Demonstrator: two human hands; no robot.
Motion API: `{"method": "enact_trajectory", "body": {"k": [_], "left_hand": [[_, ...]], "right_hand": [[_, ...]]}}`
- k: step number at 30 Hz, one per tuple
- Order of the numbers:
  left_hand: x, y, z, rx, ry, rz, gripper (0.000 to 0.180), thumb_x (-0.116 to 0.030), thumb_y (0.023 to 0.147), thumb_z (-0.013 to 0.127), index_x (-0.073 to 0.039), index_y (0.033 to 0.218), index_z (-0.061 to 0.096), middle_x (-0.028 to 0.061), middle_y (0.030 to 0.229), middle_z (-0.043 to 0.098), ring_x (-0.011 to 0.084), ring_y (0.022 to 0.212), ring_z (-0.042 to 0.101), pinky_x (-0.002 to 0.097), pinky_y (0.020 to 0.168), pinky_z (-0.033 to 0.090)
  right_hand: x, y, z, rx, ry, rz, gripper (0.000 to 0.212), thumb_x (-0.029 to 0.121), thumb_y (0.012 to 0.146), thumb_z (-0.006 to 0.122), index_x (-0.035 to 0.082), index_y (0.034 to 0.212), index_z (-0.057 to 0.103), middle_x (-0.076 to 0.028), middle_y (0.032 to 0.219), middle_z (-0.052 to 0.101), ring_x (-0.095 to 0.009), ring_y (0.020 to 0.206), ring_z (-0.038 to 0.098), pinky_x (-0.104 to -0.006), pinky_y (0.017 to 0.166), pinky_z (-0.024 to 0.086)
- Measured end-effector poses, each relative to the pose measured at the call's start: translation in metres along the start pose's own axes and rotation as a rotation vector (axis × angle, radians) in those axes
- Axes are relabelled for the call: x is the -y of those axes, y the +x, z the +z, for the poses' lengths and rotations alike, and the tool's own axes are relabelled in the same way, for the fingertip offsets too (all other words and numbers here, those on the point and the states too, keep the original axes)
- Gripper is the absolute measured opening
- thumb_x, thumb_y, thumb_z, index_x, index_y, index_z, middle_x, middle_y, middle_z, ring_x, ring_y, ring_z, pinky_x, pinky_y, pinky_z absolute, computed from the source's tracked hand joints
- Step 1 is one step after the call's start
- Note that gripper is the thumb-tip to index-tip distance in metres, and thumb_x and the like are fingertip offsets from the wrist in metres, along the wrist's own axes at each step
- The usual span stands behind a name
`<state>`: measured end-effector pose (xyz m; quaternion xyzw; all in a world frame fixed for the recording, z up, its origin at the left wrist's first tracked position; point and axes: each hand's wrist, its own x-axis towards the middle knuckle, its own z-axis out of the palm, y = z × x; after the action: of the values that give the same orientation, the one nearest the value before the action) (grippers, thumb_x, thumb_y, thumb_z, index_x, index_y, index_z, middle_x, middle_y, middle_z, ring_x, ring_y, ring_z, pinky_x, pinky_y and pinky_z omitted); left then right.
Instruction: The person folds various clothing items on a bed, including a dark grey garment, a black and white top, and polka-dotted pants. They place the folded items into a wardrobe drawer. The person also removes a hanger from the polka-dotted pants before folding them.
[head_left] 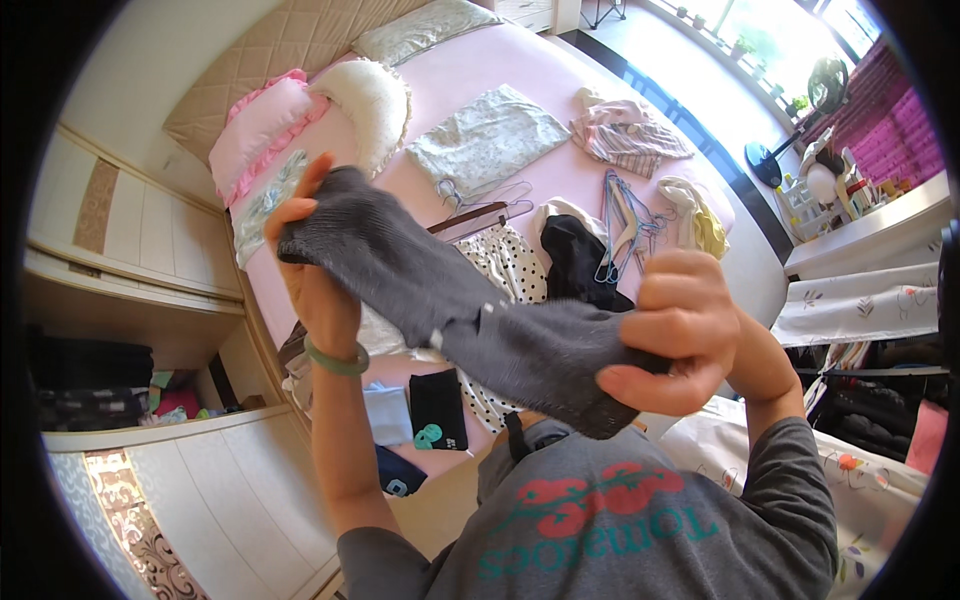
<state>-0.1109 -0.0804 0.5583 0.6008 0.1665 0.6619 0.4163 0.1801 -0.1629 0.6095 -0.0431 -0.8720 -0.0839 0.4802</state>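
A dark grey knitted sock (450, 300) is stretched between both hands above the foot of a pink bed (500, 70). My left hand (310, 270), with a green bangle on the wrist, grips the sock's upper left end. My right hand (680, 335) pinches the lower right end between thumb and fingers. Below the sock, on the bed, lie a polka-dot garment (510, 262), a black garment (580, 262) and small folded dark items (438, 410).
On the bed are a folded grey-green cloth (487, 140), a striped garment (625, 135), a bunch of wire hangers (620, 225), a yellow-white garment (695, 215) and pillows (300, 120). An open white wardrobe (130, 300) stands at the left. A fan (825, 85) and cluttered desk (860, 215) stand right.
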Motion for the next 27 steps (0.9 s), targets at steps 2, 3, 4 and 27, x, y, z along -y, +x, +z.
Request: {"method": "enact_trajectory", "body": {"k": [2, 3, 4, 27], "left_hand": [[0.0, -0.002, 0.033, 0.121, -0.359, -0.06, 0.034, -0.028, 0.093, 0.063, -0.012, 0.119, 0.049, 0.026, 0.146, 0.034, 0.0309, 0.119, 0.053, 0.0369, 0.092, 0.054], [-0.001, -0.003, 0.044, 0.162, -0.404, -0.091, 0.034, -0.029, 0.092, 0.063, -0.01, 0.117, 0.05, 0.0264, 0.147, 0.032, 0.031, 0.119, 0.053, 0.0376, 0.093, 0.053], [0.001, -0.004, 0.055, 0.205, -0.47, -0.118, 0.034, -0.03, 0.092, 0.064, -0.009, 0.116, 0.051, 0.0268, 0.147, 0.031, 0.0312, 0.118, 0.053, 0.0382, 0.095, 0.052], [0.05, -0.073, 0.014, 0.368, 0.005, -0.599, 0.107, -0.039, 0.066, 0.086, -0.005, 0.149, 0.028, 0.0132, 0.144, 0.044, 0.0263, 0.136, 0.039, 0.0387, 0.113, 0.029]], "right_hand": [[-0.01, 0.012, 0.01, -0.015, 0.05, 0.097, 0.025, 0.008, 0.074, 0.071, 0.011, 0.099, 0.067, -0.004, 0.083, 0.059, -0.013, 0.052, 0.05, -0.026, 0.041, 0.037], [-0.016, 0.017, 0.023, -0.056, 0.076, 0.226, 0.024, 0.008, 0.077, 0.071, 0.01, 0.1, 0.067, -0.006, 0.091, 0.061, -0.017, 0.058, 0.058, -0.0273, 0.048, 0.045], [-0.019, 0.027, 0.018, 0.077, 0.103, 0.409, 0.022, 0.006, 0.078, 0.071, 0.011, 0.099, 0.067, -0.006, 0.1, 0.061, -0.02, 0.064, 0.061, -0.0273, 0.055, 0.049], [-0.018, -0.009, 0.04, -0.095, 0.304, 1.035, 0.016, 0.002, 0.083, 0.068, 0.001, 0.097, 0.06, -0.008, 0.081, 0.064, -0.017, 0.071, 0.063, -0.0275, 0.065, 0.049]]}}
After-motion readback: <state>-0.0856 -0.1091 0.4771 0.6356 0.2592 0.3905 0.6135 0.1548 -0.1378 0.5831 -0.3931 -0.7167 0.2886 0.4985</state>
